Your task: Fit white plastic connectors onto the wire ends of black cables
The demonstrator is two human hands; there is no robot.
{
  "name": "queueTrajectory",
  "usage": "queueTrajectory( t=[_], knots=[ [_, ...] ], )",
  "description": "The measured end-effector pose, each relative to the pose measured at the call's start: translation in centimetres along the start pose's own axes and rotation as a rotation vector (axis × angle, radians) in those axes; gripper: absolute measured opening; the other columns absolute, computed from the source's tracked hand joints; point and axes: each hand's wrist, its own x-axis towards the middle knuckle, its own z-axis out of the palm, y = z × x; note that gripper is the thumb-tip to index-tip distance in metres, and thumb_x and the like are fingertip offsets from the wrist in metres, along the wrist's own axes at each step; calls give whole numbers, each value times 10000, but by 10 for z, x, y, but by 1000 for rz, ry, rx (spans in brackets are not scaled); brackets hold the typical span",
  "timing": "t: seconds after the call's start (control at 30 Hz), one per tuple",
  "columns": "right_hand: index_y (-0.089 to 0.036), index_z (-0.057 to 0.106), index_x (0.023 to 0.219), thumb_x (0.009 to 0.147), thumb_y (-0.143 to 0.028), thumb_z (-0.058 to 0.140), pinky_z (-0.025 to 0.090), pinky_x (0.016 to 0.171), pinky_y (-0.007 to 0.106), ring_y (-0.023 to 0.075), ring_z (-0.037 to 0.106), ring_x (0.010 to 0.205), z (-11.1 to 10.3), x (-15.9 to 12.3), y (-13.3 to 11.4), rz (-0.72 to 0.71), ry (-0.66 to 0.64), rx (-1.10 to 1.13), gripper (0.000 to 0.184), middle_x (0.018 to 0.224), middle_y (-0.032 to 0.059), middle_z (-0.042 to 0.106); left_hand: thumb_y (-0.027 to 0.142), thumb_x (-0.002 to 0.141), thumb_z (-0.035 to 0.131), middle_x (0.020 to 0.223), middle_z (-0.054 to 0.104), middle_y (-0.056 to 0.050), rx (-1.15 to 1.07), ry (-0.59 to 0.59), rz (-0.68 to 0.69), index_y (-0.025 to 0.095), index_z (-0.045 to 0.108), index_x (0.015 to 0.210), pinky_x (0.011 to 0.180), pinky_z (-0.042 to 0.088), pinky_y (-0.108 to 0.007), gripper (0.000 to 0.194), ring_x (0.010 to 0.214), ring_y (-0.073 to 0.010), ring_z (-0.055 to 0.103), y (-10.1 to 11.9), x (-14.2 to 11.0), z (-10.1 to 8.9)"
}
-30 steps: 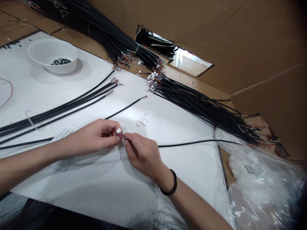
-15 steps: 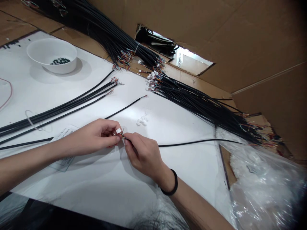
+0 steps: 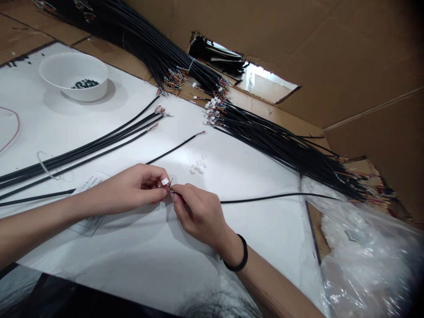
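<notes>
Cardboard walls (image 3: 364, 57) box in a white sheet (image 3: 251, 247) here, and we've got a thick bundle of black cables (image 3: 281, 152) fanning across the upper right, with a white bowl (image 3: 73, 75) of small black pieces (image 3: 85, 84) at the upper left. Down at centre, the left hand (image 3: 130, 187) is pinching a small white connector (image 3: 164, 181) in its fingertips, and the right hand (image 3: 198, 216) is gripping the stripped coloured wires (image 3: 170, 188) of a black cable (image 3: 278, 194) running off to the right, the two hands almost touching! Loose white connectors (image 3: 198, 166) sit just above them, and a printed label (image 3: 91, 183) lies under the left wrist.
</notes>
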Motion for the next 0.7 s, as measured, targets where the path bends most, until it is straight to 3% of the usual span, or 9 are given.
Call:
queueTrajectory(
  t=[0.7],
  knots=[
    [-147, 633, 907, 936, -192, 417, 382, 540, 252, 132, 558, 576, -1, 0, -1, -5, -13, -10, 223, 678, 19, 637, 201, 866, 550, 687, 527, 30, -89, -35, -55, 137, 566, 814, 600, 331, -224, 85, 646, -92, 434, 2, 0, -1]
  ],
)
